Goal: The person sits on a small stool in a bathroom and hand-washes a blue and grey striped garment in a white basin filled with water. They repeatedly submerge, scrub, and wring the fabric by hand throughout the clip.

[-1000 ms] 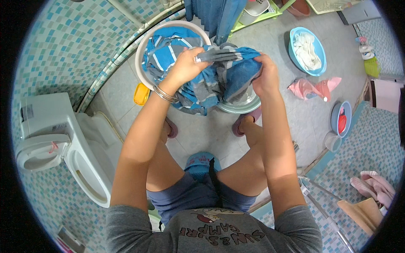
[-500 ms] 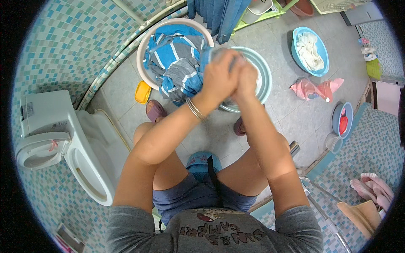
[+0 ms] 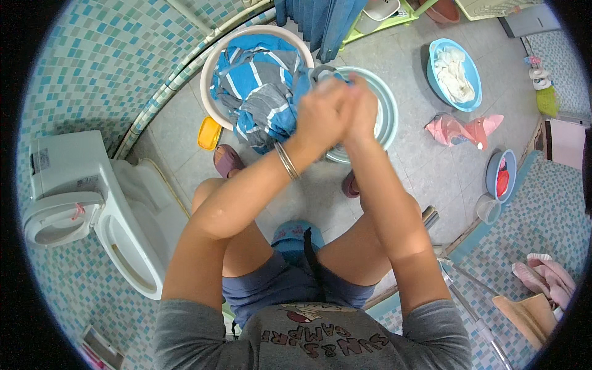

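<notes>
Held close together in front of me, both of my hands are closed on a stretch of wet blue, grey and white striped cloth (image 3: 256, 83). My left hand (image 3: 322, 111), with metal bangles (image 3: 285, 161) on its wrist, presses against my right hand (image 3: 362, 111). Most of the cloth lies heaped in a pale pink basin (image 3: 208, 92) at the left and hangs over its near rim. From there it runs across to my fingers, which are slightly blurred. Beneath my hands stands a light teal basin (image 3: 390, 117), its inside mostly hidden by them.
A yellow container (image 3: 209, 134) sits by my left slipper (image 3: 227, 160). On the right are a blue basin with white cloth (image 3: 434, 86), a pink bag (image 3: 456, 131) and a small blue basin (image 3: 493, 176). A toilet (image 3: 129, 253) stands left; a blue curtain (image 3: 320, 24) hangs behind the basins.
My clasped hands have shifted slightly against each other, with the cloth still between them. A dark bunch of it now shows above my left hand. The basins have stayed in place.
</notes>
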### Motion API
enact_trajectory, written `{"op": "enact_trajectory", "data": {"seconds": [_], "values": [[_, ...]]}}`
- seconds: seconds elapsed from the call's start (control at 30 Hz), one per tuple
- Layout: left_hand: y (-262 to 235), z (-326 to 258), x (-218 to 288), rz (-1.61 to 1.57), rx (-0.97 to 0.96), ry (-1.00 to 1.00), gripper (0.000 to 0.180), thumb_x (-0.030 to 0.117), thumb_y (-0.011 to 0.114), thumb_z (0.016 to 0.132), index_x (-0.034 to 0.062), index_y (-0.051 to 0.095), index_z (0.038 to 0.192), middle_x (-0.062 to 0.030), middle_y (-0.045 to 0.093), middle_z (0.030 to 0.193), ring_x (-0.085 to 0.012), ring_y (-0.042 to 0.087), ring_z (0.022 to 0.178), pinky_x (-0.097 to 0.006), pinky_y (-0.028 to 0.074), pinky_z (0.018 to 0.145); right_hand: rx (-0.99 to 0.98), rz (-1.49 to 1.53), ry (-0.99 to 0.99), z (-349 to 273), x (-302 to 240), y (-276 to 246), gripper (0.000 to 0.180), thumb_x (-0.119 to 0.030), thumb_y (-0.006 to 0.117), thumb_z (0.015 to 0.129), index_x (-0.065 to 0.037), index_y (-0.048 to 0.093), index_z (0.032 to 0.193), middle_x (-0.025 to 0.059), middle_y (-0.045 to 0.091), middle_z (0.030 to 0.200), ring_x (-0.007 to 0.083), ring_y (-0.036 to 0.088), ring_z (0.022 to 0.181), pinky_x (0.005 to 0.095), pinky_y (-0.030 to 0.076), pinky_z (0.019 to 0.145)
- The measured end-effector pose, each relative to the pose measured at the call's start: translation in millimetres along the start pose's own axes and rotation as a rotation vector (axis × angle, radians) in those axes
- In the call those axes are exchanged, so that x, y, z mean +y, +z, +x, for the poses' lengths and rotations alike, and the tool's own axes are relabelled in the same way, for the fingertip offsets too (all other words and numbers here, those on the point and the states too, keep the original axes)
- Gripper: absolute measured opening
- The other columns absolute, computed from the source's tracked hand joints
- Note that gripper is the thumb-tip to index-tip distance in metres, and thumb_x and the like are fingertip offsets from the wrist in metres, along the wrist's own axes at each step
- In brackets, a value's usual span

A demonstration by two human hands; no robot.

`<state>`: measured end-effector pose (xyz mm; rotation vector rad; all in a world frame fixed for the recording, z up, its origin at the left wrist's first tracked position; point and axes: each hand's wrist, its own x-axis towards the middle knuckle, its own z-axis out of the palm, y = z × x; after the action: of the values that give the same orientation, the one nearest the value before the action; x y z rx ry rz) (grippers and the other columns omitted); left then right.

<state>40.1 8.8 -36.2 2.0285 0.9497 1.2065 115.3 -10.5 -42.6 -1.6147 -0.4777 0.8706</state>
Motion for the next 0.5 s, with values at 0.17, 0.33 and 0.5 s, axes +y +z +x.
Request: {"op": "enact_trajectory", "data": {"seconds": [0.17,0.33,0.5], "values": [[-9.5,12.7,-3.1,-0.045,-0.007,-0.384,0.022,0.018,0.057,0.086,0.0007,0.058,0.073,-0.0195,0.058,0.070,-0.0338,0.059,0.062,-0.039,0.045,0.055,-0.071,0.197,0.070,-17.6,8.4,9.2,0.026,-0.017,0.050,0.088,0.005,0.063,0.084,0.0151,0.064,0.079,0.0189,0.055,0.070,0.0353,0.043,0.066],[3.2,-2.4,4.0,-0.050,-0.009,-0.026,0.021,0.016,0.057,0.086,-0.0015,0.060,0.074,-0.0204,0.058,0.067,-0.0304,0.058,0.057,-0.035,0.044,0.054,0.013,0.165,0.069,14.4,7.0,-3.4,0.026,-0.020,0.053,0.088,0.003,0.064,0.089,0.0168,0.063,0.085,0.0267,0.059,0.073,0.0399,0.045,0.069],[-6.1,14.8,-6.0,-0.003,0.037,-0.305,0.023,0.017,0.059,0.083,0.0016,0.060,0.067,-0.0176,0.059,0.064,-0.0336,0.060,0.060,-0.039,0.046,0.053,0.044,0.016,-0.064,-25.2,12.9,13.5,0.024,-0.012,0.047,0.085,0.006,0.062,0.085,0.0177,0.065,0.076,0.0217,0.059,0.067,0.0401,0.042,0.059]]}}
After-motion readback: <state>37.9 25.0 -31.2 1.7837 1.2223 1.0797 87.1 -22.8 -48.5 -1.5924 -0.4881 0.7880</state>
